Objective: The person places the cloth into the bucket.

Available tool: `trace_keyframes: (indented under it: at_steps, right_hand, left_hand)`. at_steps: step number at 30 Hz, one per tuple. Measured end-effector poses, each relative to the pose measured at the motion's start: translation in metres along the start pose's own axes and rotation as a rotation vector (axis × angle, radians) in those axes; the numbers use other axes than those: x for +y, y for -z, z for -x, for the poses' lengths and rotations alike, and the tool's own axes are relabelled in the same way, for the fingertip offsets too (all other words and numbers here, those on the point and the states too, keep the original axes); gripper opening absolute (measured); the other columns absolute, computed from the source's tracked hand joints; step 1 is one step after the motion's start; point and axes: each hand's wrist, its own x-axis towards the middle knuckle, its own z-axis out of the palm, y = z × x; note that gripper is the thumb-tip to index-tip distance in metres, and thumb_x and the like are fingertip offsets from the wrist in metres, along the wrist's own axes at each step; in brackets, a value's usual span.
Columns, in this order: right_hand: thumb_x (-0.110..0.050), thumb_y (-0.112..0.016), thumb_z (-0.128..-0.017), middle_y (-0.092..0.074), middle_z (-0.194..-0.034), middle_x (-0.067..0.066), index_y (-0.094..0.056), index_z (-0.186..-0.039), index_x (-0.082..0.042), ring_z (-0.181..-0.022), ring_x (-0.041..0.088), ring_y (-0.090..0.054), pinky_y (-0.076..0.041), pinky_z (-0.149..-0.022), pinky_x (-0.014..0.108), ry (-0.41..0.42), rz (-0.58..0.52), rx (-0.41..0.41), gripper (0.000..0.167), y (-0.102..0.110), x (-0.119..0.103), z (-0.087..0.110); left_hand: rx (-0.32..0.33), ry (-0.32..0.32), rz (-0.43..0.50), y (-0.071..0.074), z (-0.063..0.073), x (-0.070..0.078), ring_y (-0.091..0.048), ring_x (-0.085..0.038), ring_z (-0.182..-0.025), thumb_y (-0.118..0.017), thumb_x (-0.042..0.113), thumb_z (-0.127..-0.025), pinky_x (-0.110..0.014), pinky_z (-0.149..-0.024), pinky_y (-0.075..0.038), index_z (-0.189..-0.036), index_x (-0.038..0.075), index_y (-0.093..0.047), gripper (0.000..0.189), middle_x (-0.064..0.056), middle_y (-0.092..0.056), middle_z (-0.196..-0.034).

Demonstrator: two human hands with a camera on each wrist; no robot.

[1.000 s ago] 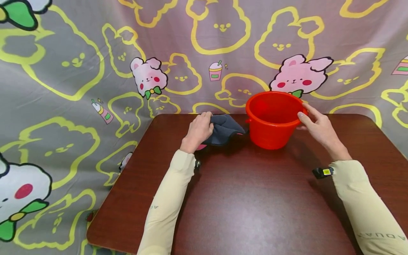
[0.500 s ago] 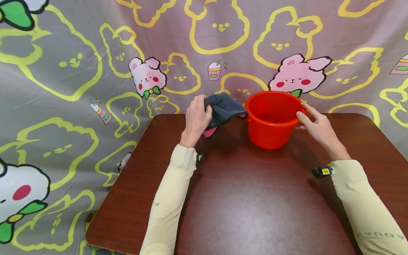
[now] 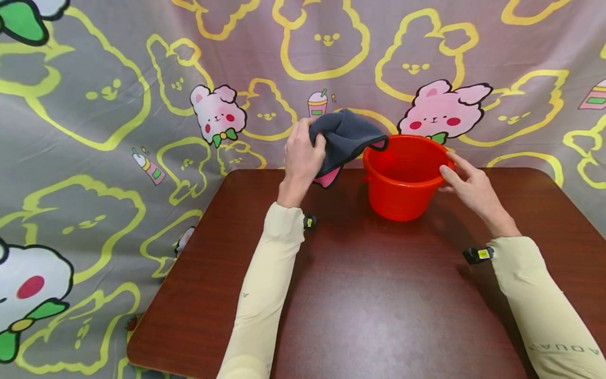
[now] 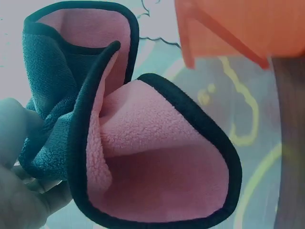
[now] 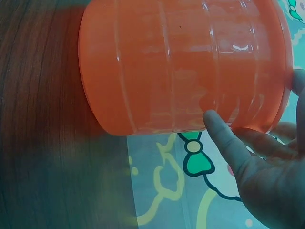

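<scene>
up in the air, the left grip (image 3: 303, 158) clutches a dark grey, pink-lined cloth (image 3: 347, 131), its corner by the red bucket (image 3: 402, 200), touching or not i can't tell; the right grip (image 3: 478, 192) holds that bucket's rim, down on the desk (image 3: 369, 295)!

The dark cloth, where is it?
In the head view, the cloth is held above the table in the left grip, mostly left of the red bucket.

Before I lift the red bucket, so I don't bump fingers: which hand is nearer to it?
Right. The right hand touches the rim of the red bucket on its right side; the left hand is apart, left of the bucket, holding up the cloth.
</scene>
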Motion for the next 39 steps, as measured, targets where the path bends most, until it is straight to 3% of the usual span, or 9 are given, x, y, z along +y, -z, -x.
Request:
trace_keyframes:
  at_steps: [9,16,28,35,39]
  right_hand:
    - [-0.035,-0.053,-0.1,-0.045,-0.142,0.026,-0.03,-0.155,-0.021,-0.082,-0.009,-0.064,-0.053,-0.068,0.01,-0.01,0.024,-0.012,0.062,0.001,0.0,0.0]
    - [-0.036,-0.054,-0.1,-0.045,-0.142,0.025,-0.029,-0.156,-0.021,-0.082,-0.009,-0.065,-0.053,-0.067,0.01,-0.016,0.027,-0.011,0.063,0.003,0.001,-0.002]
    - [-0.032,-0.054,-0.1,-0.046,-0.143,0.019,-0.03,-0.155,-0.022,-0.083,-0.007,-0.067,-0.054,-0.071,0.012,-0.001,-0.002,-0.019,0.061,0.004,0.003,0.0]
    - [-0.033,-0.055,-0.1,-0.054,-0.131,0.0,-0.031,-0.155,-0.023,-0.083,-0.007,-0.067,-0.053,-0.071,0.011,0.006,0.007,-0.014,0.061,0.004,0.004,0.0]
    - [-0.035,-0.055,-0.1,-0.054,-0.131,0.006,-0.031,-0.155,-0.024,-0.081,-0.007,-0.067,-0.053,-0.072,0.011,0.007,0.023,-0.012,0.061,0.003,0.003,0.0]
  left_hand:
    - [0.005,0.003,0.127,-0.009,-0.011,0.033,-0.062,-0.024,-0.099,-0.058,0.015,-0.095,-0.032,-0.09,-0.052,-0.119,0.002,-0.062,0.028,-0.012,-0.065,-0.112]
    - [0.014,-0.004,0.202,-0.018,-0.014,0.051,-0.062,-0.022,-0.098,-0.056,0.015,-0.095,-0.026,-0.089,-0.05,-0.118,0.002,-0.061,0.026,-0.011,-0.065,-0.112]
    - [0.066,-0.028,0.391,-0.038,-0.011,0.073,-0.06,-0.019,-0.097,-0.059,0.013,-0.094,-0.017,-0.086,-0.046,-0.118,0.002,-0.06,0.026,-0.011,-0.066,-0.112]
    - [0.029,0.005,0.424,-0.056,-0.006,0.083,-0.06,-0.016,-0.096,-0.059,0.015,-0.095,-0.013,-0.085,-0.045,-0.12,0.004,-0.059,0.027,-0.009,-0.067,-0.113]
    - [-0.009,0.035,0.421,-0.07,0.001,0.082,-0.06,-0.017,-0.095,-0.058,0.017,-0.096,-0.014,-0.083,-0.046,-0.119,0.004,-0.06,0.027,-0.009,-0.067,-0.112]
